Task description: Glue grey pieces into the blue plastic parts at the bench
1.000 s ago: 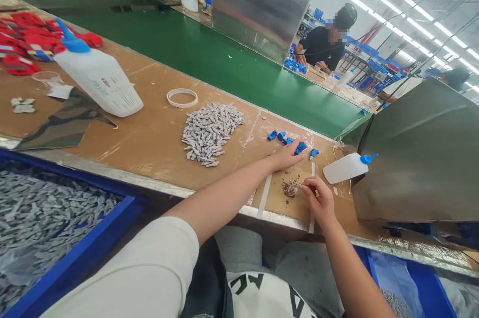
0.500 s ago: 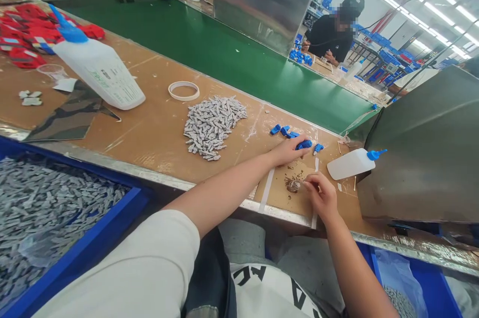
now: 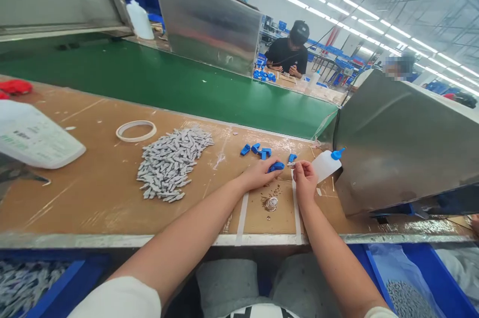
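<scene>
My left hand (image 3: 259, 174) is closed round a blue plastic part (image 3: 276, 166). Just right of it, my right hand (image 3: 305, 177) is pinched, with a small pale piece at its fingertips, too small to name. Another blue plastic part (image 3: 292, 158) lies by the right fingertips. Beyond the left hand rest several more blue parts (image 3: 265, 152). Below the hands, between two strips of white tape, a small round clear cup (image 3: 272, 203) sits amid wet brown spots. A white squeeze bottle (image 3: 326, 166) with a blue nozzle lies tilted beside the right hand.
A heap of grey parts (image 3: 172, 163) and a tape roll (image 3: 135, 131) lie left on the brown worktop. A large white bottle (image 3: 41, 136) is farther left. Behind runs a green conveyor belt (image 3: 187, 83); a metal panel (image 3: 404, 143) stands right. A co-worker (image 3: 290, 51) sits across.
My right hand has moved from the small cup up beside the blue parts. The left hand still holds a blue part. The camera view has turned to the right.
</scene>
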